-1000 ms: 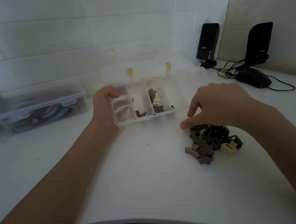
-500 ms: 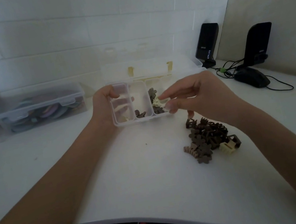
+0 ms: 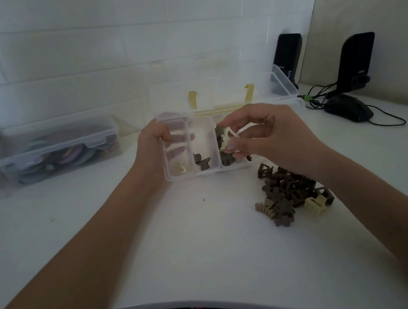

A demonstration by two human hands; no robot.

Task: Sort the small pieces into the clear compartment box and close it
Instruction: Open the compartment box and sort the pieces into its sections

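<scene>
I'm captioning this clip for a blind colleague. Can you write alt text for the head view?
A right hand pinches a cream piece over an open clear compartment box, which the left hand grips. A pile of brown pieces lies on the white table.

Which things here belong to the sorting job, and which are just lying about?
Job:
- clear compartment box, lid open, held by left hand
- cream piece pinched by right hand
- pile of brown and cream pieces

Lying about:
- lidded plastic container
- two black speakers
- black mouse
</scene>
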